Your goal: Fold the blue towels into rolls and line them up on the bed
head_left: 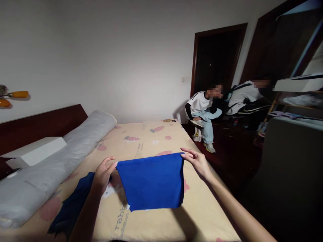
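Hands (pixel 102 173) (pixel 199 164) at corners of blue cloth (pixel 153 181)

This is a bedroom, most likely in a home: a wide bed (pixel 212 218) wears a cream fabric sheet (pixel 146 141) with pink cartoon-like prints. At the bed's head end stands a dark red-brown wooden headboard (pixel 50 124), with a long grey padded roll (pixel 88 144) before it. Beyond the bed's far right corner is a dark brown framed doorway (pixel 212 60).
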The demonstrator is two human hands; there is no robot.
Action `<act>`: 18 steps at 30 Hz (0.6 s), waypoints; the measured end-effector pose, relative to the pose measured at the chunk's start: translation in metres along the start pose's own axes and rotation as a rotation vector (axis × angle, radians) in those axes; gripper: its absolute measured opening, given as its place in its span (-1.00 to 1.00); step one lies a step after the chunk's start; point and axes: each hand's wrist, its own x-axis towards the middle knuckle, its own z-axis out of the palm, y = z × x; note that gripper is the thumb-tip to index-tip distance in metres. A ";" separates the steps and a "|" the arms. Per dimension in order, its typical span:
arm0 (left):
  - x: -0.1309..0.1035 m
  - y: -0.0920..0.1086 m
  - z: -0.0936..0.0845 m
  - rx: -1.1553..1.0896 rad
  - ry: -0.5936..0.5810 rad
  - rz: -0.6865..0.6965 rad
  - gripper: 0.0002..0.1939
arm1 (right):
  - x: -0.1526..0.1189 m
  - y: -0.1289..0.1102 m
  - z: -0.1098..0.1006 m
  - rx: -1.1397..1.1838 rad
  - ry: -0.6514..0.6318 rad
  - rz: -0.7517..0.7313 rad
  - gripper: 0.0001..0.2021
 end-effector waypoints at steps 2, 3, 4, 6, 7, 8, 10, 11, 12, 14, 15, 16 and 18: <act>0.000 0.004 -0.007 0.040 -0.062 -0.007 -0.44 | -0.001 -0.007 -0.007 -0.050 -0.066 -0.030 -0.48; 0.001 0.006 -0.010 0.075 -0.089 -0.003 -0.47 | -0.002 -0.010 -0.009 -0.075 -0.090 -0.050 -0.51; 0.002 0.007 -0.014 0.119 -0.113 0.012 -0.50 | -0.002 -0.012 -0.012 -0.102 -0.109 -0.069 -0.54; 0.005 0.007 -0.018 0.208 -0.155 0.045 -0.57 | 0.000 -0.013 -0.016 -0.154 -0.139 -0.096 -0.58; 0.008 0.006 -0.019 0.250 -0.182 0.054 -0.60 | 0.001 -0.013 -0.018 -0.178 -0.149 -0.103 -0.59; 0.011 0.003 -0.018 0.288 -0.212 0.057 -0.62 | 0.004 -0.010 -0.019 -0.202 -0.155 -0.105 -0.59; 0.018 -0.006 -0.012 0.349 -0.254 0.048 -0.64 | 0.011 -0.002 -0.019 -0.243 -0.154 -0.094 -0.58; 0.022 -0.013 -0.008 0.371 -0.260 0.041 -0.64 | 0.016 0.004 -0.019 -0.256 -0.152 -0.080 -0.57; 0.027 -0.020 -0.002 0.387 -0.255 0.038 -0.65 | 0.020 0.011 -0.017 -0.262 -0.151 -0.064 -0.56; 0.039 -0.036 0.013 0.406 -0.221 0.045 -0.67 | 0.030 0.026 -0.014 -0.260 -0.141 -0.033 -0.54; 0.045 -0.043 0.021 0.415 -0.204 0.055 -0.68 | 0.035 0.033 -0.012 -0.256 -0.128 -0.021 -0.53; 0.051 -0.049 0.029 0.421 -0.188 0.070 -0.69 | 0.040 0.040 -0.010 -0.249 -0.109 -0.012 -0.52; 0.064 -0.055 0.044 0.426 -0.143 0.113 -0.70 | 0.049 0.047 -0.006 -0.219 -0.062 -0.002 -0.49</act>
